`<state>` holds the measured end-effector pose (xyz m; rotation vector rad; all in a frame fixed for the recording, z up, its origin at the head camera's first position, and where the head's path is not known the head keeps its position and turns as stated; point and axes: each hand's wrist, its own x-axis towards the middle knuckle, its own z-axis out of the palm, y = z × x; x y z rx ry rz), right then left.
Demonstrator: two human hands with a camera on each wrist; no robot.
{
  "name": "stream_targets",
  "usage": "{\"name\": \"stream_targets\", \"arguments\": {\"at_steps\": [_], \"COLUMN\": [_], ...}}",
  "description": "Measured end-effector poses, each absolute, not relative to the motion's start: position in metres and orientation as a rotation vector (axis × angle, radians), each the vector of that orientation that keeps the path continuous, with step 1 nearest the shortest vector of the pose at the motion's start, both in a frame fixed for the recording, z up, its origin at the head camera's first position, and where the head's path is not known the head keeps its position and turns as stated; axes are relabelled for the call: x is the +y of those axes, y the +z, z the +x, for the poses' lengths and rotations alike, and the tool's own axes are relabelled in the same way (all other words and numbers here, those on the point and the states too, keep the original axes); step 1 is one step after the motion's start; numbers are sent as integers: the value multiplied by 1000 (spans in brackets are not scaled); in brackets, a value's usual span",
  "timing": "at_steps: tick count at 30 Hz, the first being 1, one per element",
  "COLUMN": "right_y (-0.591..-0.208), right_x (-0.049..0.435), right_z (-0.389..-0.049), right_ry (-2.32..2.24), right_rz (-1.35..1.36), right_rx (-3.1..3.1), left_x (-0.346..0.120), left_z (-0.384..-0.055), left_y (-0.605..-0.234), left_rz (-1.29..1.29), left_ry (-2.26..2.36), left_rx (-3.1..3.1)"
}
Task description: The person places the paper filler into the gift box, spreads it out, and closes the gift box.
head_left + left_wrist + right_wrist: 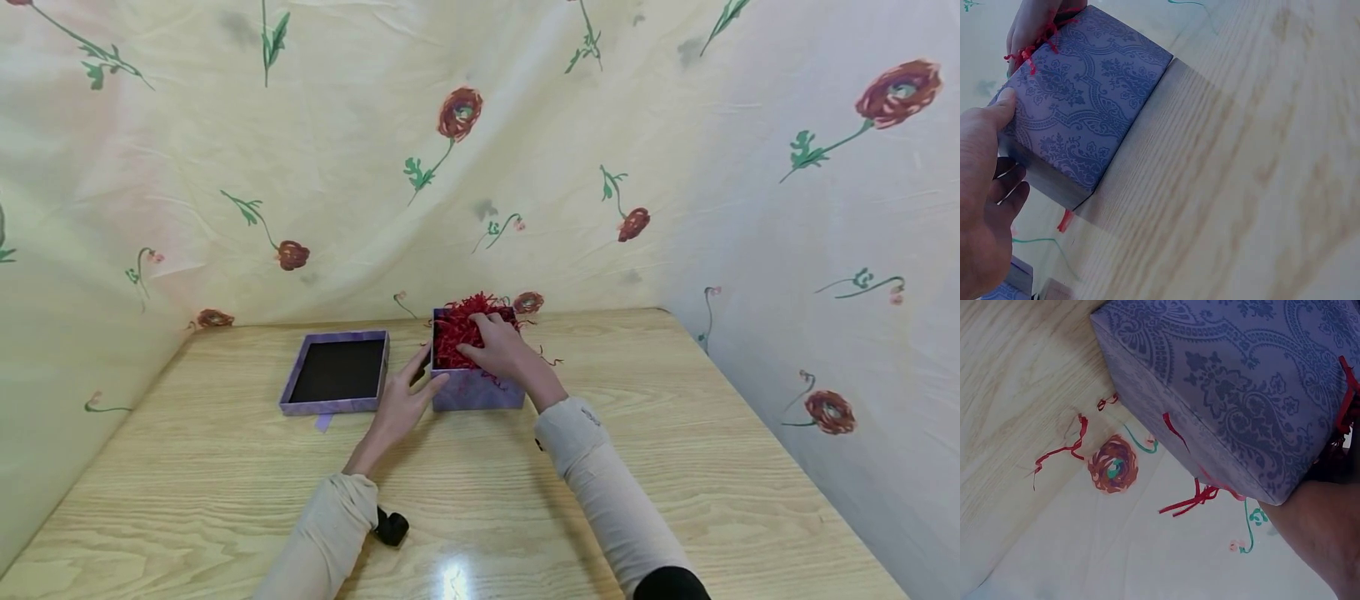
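A purple patterned box (478, 392) stands on the table near the back, filled with red shredded paper (453, 329) that heaps above its rim. My left hand (405, 400) holds the box at its near left corner. Its thumb lies on the front upper edge and its fingers along the left wall, as the left wrist view shows. Into the top of the shreds reaches my right hand (501, 346), with thumb and fingers spread apart on them. Some of its fingertips are hidden. In the right wrist view, the box (1079, 100) hides most of that hand.
To the left lies the purple lid (332, 408), black inside and facing up, with a small lilac tab (323, 422) at its front edge. Loose red strands (1079, 440) are scattered right of the box. A flowered cloth (337, 167) hangs behind the wooden table (187, 500).
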<state>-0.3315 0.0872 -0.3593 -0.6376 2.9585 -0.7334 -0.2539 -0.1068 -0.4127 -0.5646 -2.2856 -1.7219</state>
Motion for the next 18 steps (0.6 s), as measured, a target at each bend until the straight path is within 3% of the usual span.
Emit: {"name": "stream_targets", "arguments": {"at_steps": [11,18], "right_y": [-361,-360], "right_x": [84,83], "right_z": [-335,-335], "right_ry": [-663,-638], "right_rz": [-549,-515], "right_rx": [2900,2889], "left_x": [-106,-108], "left_z": [-254,-275], "left_y": [-413,-440], "left_rz": [-557,-546], "left_ry": [-1709,-1714], "left_rx": [-2293,-2278]}}
